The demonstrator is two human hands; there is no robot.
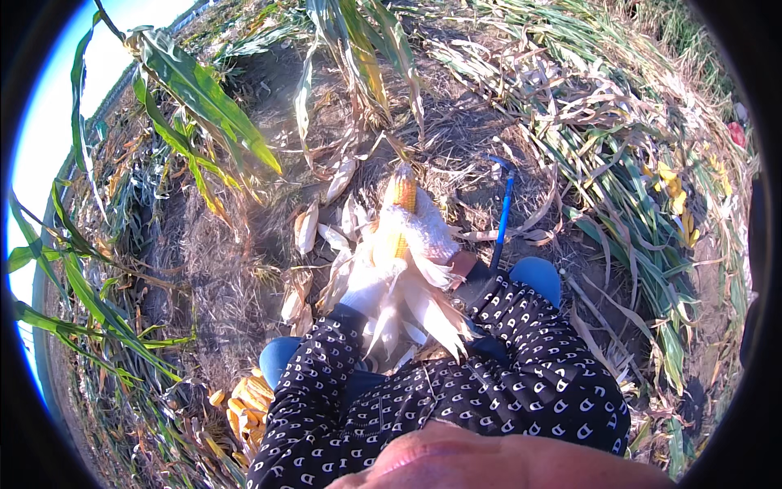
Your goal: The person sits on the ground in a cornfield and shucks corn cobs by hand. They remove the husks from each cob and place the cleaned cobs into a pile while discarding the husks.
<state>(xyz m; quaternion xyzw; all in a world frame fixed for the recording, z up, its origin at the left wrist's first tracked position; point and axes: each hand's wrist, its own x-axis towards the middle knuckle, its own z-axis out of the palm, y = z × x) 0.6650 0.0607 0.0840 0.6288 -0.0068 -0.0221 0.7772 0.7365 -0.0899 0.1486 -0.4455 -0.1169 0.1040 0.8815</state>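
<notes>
In the head view a yellow corn cob (404,191) stands upright between my hands, its pale husk (427,299) peeled down and spread towards my lap. My right hand (437,235), in a whitish glove, is against the right side of the cob. The left hand (372,278), overexposed and partly covered by husk, is around the lower part of the cob. Several ears still in dry husk (306,228) lie on the ground just left of and beyond my hands. A pile of husked cobs (250,406) lies beside my left knee.
A hand tool with a blue handle (504,205) lies on the soil beyond my right knee. Cut corn stalks (617,202) cover the ground on the right, with more yellow cobs (675,192) past them. Standing corn leaves (201,101) rise on the left and ahead.
</notes>
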